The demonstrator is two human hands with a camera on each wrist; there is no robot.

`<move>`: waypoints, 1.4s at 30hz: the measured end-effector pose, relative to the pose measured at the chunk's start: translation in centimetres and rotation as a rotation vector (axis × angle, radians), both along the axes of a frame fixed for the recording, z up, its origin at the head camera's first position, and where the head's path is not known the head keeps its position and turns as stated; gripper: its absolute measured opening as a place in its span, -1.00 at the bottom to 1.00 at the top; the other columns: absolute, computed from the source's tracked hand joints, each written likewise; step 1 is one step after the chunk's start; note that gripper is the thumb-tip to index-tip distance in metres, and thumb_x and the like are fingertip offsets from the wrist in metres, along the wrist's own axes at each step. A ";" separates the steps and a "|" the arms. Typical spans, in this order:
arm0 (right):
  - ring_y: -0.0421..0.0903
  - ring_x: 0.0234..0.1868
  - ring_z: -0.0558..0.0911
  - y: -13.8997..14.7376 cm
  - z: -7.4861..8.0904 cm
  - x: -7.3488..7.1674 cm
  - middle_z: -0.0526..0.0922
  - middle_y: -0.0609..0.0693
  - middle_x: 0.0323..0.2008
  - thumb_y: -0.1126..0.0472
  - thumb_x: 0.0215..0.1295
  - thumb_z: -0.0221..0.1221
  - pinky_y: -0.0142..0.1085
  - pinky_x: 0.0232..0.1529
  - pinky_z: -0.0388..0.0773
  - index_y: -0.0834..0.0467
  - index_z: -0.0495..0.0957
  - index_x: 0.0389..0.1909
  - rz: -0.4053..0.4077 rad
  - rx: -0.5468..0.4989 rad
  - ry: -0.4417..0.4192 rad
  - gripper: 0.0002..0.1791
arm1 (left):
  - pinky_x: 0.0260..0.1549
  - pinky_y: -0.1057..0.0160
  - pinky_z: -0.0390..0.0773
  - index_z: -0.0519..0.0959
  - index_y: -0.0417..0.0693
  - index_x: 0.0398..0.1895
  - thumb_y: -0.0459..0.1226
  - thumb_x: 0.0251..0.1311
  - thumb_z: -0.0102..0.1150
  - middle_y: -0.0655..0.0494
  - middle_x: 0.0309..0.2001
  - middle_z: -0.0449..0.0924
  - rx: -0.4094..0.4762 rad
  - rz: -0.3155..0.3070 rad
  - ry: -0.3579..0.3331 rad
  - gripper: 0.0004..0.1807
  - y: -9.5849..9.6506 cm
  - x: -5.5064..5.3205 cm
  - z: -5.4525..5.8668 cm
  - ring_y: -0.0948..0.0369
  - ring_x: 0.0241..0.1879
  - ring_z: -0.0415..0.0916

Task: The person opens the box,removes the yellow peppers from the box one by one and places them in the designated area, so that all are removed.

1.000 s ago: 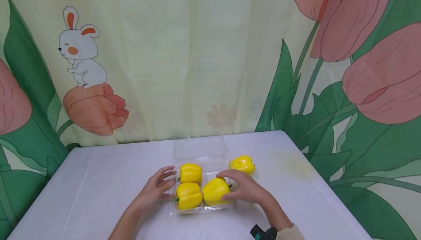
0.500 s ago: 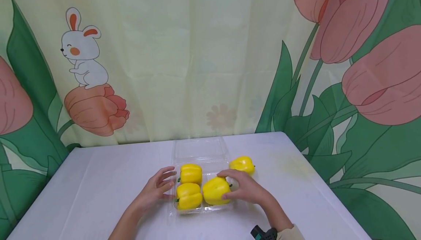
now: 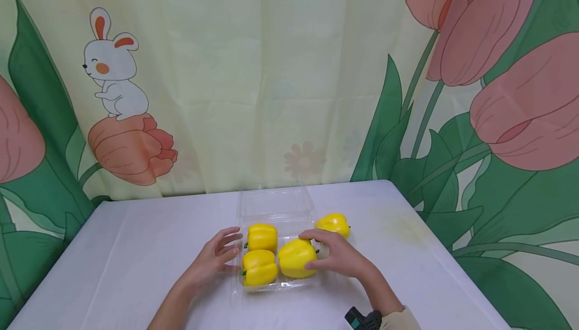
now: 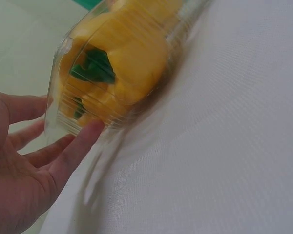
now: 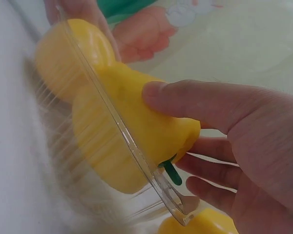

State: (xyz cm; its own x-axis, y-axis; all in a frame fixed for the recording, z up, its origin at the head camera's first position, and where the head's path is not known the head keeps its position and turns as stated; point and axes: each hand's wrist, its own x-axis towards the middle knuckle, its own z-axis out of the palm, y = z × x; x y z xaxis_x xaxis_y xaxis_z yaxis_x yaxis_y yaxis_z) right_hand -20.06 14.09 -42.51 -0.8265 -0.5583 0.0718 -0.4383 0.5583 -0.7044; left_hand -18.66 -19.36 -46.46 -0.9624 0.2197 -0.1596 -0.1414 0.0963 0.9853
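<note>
A clear plastic clamshell box (image 3: 296, 284) lies unfolded on the table, its lid (image 3: 276, 203) tipped back toward the curtain. Along its left side sit two yellow bell peppers, a far one (image 3: 262, 237) and a near one (image 3: 260, 268), stems pointing left. My right hand (image 3: 336, 253) grips a third bell pepper (image 3: 296, 258) at the box's near right; in the right wrist view its green stem (image 5: 172, 173) sticks out below the thumb, over the rim. My left hand (image 3: 217, 254) has its relaxed fingers against the box's left wall, and the left wrist view shows the fingertips (image 4: 90, 130) at the ribbed plastic.
Another yellow bell pepper (image 3: 333, 223) lies just right of the box, partly behind my right hand. The white-covered table (image 3: 135, 249) ends at a curtain (image 3: 217, 94) printed with tulips and a rabbit. A black device (image 3: 362, 319) sits at the right wrist.
The bell pepper in my right hand has risen and turned slightly within the box. My left hand stays at the box's left wall.
</note>
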 end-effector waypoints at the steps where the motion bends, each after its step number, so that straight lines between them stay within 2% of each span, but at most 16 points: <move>1: -0.07 0.16 0.53 0.0 0.0 0.0 0.58 -0.18 0.15 -0.08 0.05 0.40 0.01 0.21 0.51 -0.10 0.49 0.18 0.000 -0.004 0.005 -0.37 | -0.09 0.04 0.68 0.16 0.01 0.43 -0.18 0.29 0.18 -0.18 0.43 0.21 -0.002 0.002 0.001 -0.31 0.0 0.0 0.0 -0.16 0.37 0.25; 7: -0.04 0.16 0.52 0.0 -0.1 -0.1 0.59 -0.14 0.15 -0.04 0.07 0.40 0.01 0.20 0.52 -0.07 0.49 0.18 0.001 -0.036 0.010 -0.39 | -0.10 0.04 0.68 0.17 0.03 0.43 -0.17 0.28 0.19 -0.18 0.43 0.21 -0.014 0.007 -0.002 -0.32 0.1 -0.2 0.0 -0.15 0.37 0.26; 14: -0.12 0.14 0.53 -0.1 0.3 0.1 0.59 -0.19 0.14 -0.09 0.06 0.39 -0.07 0.19 0.55 -0.08 0.50 0.18 -0.020 -0.051 0.016 -0.37 | -0.10 0.05 0.68 0.18 0.04 0.42 -0.16 0.27 0.19 -0.18 0.42 0.22 -0.024 0.015 -0.005 -0.32 0.1 -0.2 0.0 -0.15 0.36 0.26; 17: -0.14 0.14 0.52 0.0 0.5 0.1 0.58 -0.22 0.13 -0.10 0.04 0.40 -0.10 0.20 0.54 -0.09 0.50 0.17 -0.035 -0.062 0.012 -0.37 | -0.09 0.04 0.68 0.17 0.02 0.42 -0.16 0.28 0.19 -0.19 0.43 0.21 -0.022 0.007 -0.001 -0.33 0.0 -0.1 -0.1 -0.16 0.37 0.25; 26: -0.04 0.12 0.53 0.3 0.4 0.2 0.59 -0.09 0.14 -0.07 0.08 0.39 -0.02 0.18 0.54 -0.04 0.50 0.15 -0.053 -0.104 0.009 -0.41 | -0.08 0.03 0.68 0.12 -0.06 0.44 -0.18 0.31 0.15 -0.26 0.44 0.15 -0.008 -0.035 0.037 -0.31 -0.2 0.2 -0.1 -0.20 0.38 0.21; 42: -0.06 0.10 0.55 0.8 0.9 0.4 0.58 -0.08 0.11 -0.07 0.00 0.43 -0.10 0.16 0.57 -0.07 0.52 0.09 -0.163 -0.115 -0.013 -0.41 | -0.12 0.04 0.69 0.17 0.00 0.42 -0.17 0.28 0.18 -0.21 0.42 0.22 -0.032 0.009 0.027 -0.32 0.2 0.2 0.1 -0.17 0.35 0.27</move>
